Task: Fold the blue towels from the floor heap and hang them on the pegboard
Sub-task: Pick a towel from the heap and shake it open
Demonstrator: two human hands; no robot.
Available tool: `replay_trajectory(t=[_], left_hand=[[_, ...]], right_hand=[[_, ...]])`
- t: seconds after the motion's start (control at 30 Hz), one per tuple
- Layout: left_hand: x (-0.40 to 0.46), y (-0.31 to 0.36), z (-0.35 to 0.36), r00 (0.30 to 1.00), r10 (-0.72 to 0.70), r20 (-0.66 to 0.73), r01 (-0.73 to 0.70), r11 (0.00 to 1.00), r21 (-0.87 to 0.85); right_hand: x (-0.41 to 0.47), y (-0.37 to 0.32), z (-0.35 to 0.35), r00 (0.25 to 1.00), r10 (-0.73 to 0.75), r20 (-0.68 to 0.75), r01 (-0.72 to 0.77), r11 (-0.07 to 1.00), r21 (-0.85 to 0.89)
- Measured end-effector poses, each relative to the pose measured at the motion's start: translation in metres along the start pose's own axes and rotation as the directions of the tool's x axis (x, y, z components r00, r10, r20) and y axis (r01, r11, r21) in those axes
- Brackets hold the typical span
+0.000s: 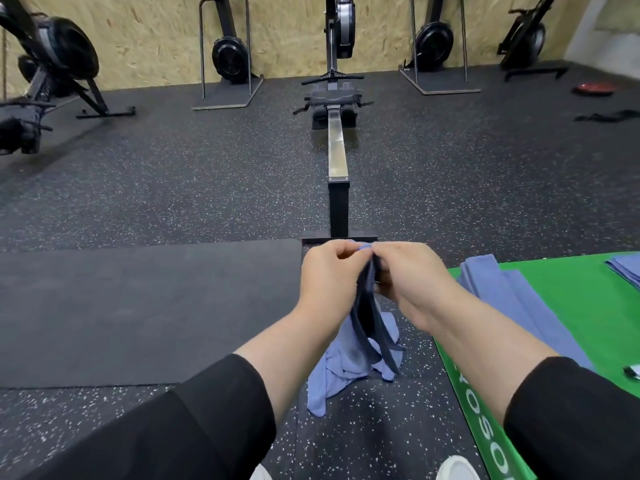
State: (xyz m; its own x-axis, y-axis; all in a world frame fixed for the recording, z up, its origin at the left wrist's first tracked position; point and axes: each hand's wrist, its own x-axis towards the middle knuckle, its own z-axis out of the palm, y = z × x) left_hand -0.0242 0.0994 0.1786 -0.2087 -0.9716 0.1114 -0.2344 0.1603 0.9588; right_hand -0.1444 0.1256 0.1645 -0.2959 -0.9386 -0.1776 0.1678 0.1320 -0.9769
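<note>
A gym room with a dark speckled rubber floor (173, 188) and a chipboard wall at the back, where several rowing machines stand upright. One rowing machine (336, 140) lies flat, its rail running straight toward the viewer. Just in front of the near end of that rail, a person's two hands meet, forearms bare, black sleeves pushed up. The left hand (330, 271) and right hand (408, 271) both have curled fingers pinching the top edge of a blue towel (367, 306), knuckles almost touching. The towel hangs down between the wrists in dark folds. Directly beneath it on the floor lies a crumpled heap of blue towels (341, 372). Left of the hands lies a black mat (145, 306). Right of the hands lies a green mat (571, 306) carrying a folded blue towel (498, 289) near its edge and another (625, 268) farther right.
</note>
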Motion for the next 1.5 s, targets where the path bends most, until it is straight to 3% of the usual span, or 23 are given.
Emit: replay_trajectory(t=[0.1, 0.23, 0.33, 0.4, 0.47, 0.5, 0.7, 0.9, 1.0, 1.07, 1.17, 1.4, 1.5], left_hand=[[-0.004, 0.004, 0.001, 0.994, 0.026, 0.103, -0.029, 0.999, 0.021], [-0.011, 0.006, 0.002, 0.967, -0.053, 0.249, 0.059, 0.998, -0.017], [-0.003, -0.002, -0.011, 0.966, -0.150, 0.209, 0.177, 0.978, -0.112], [0.010, -0.016, -0.026, 0.985, -0.107, 0.138, 0.098, 0.993, 0.072], [0.018, -0.029, -0.043, 0.981, 0.001, 0.196, -0.083, 0.909, 0.408], [0.020, -0.034, -0.049, 0.967, 0.031, 0.252, -0.154, 0.861, 0.485], [0.021, -0.039, -0.062, 0.881, 0.134, 0.455, -0.367, 0.800, 0.475], [0.021, -0.055, -0.062, 0.832, -0.030, 0.554, -0.363, 0.725, 0.585], [0.023, -0.055, -0.071, 0.842, -0.133, 0.523, -0.333, 0.635, 0.697], [0.026, -0.049, -0.078, 0.872, -0.087, 0.482, -0.329, 0.625, 0.708], [0.029, -0.040, -0.085, 0.897, 0.005, 0.442, -0.338, 0.651, 0.679], [0.032, -0.028, -0.089, 0.964, 0.102, 0.247, -0.229, 0.795, 0.563], [0.033, -0.022, -0.092, 0.966, 0.168, 0.198, -0.252, 0.794, 0.553]], right_hand=[[0.004, 0.000, -0.007, 0.999, -0.016, 0.049, 0.011, 0.996, 0.093], [0.008, -0.001, -0.020, 1.000, -0.016, -0.009, 0.017, 0.999, 0.038], [0.009, 0.002, -0.030, 0.999, -0.009, -0.051, 0.006, 0.999, -0.044], [0.007, 0.003, -0.036, 1.000, -0.012, -0.019, 0.009, 0.987, -0.160], [0.004, 0.003, -0.039, 0.999, -0.040, 0.017, 0.043, 0.946, -0.323], [0.003, 0.001, -0.039, 0.998, -0.061, 0.032, 0.069, 0.920, -0.386], [-0.008, -0.010, -0.033, 0.974, -0.156, 0.166, 0.224, 0.781, -0.583], [-0.011, -0.013, -0.034, 0.959, -0.171, 0.225, 0.272, 0.781, -0.562], [-0.005, -0.010, -0.043, 0.969, -0.169, 0.181, 0.245, 0.764, -0.597], [0.000, -0.005, -0.050, 0.977, -0.135, 0.164, 0.210, 0.730, -0.650], [0.004, 0.000, -0.053, 0.980, -0.124, 0.155, 0.198, 0.679, -0.707], [0.002, -0.007, -0.048, 0.970, -0.194, 0.148, 0.241, 0.671, -0.701], [0.003, -0.018, -0.049, 0.955, -0.261, 0.142, 0.284, 0.665, -0.690]])
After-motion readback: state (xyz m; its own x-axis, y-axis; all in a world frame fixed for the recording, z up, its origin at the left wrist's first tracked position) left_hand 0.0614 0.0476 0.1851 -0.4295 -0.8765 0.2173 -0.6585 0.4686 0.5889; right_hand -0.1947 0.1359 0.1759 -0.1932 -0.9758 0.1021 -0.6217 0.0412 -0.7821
